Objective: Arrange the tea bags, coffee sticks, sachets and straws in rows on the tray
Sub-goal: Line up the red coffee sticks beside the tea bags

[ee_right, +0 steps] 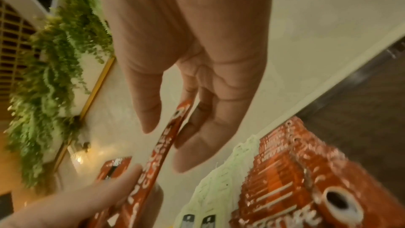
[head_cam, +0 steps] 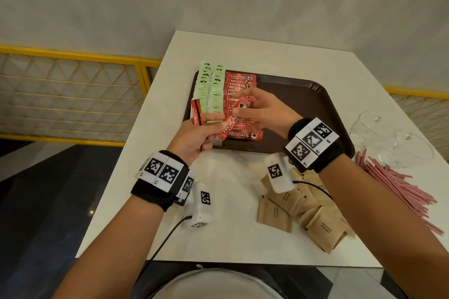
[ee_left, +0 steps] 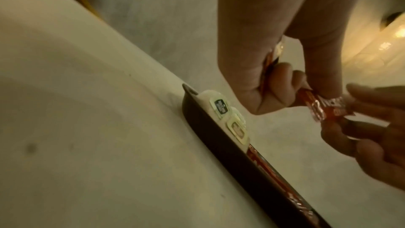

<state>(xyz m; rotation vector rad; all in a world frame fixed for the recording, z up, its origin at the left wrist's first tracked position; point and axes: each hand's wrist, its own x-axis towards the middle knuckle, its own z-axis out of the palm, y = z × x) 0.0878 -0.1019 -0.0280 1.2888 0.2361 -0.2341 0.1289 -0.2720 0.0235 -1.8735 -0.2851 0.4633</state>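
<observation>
Your right hand [head_cam: 261,110] pinches one red coffee stick [head_cam: 237,114] by its upper end; your left hand [head_cam: 194,136] grips its lower end along with a bundle of sticks [head_cam: 196,113], above the tray's [head_cam: 313,104] left side. Your right wrist view alone shows hanging greenery [ee_right: 54,68]

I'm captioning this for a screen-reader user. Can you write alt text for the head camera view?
Both hands hold a red coffee stick over a brown tray: the left hand grips a bundle, the right hand pinches one. Green tea bags and red sticks lie in rows on the tray.
</observation>
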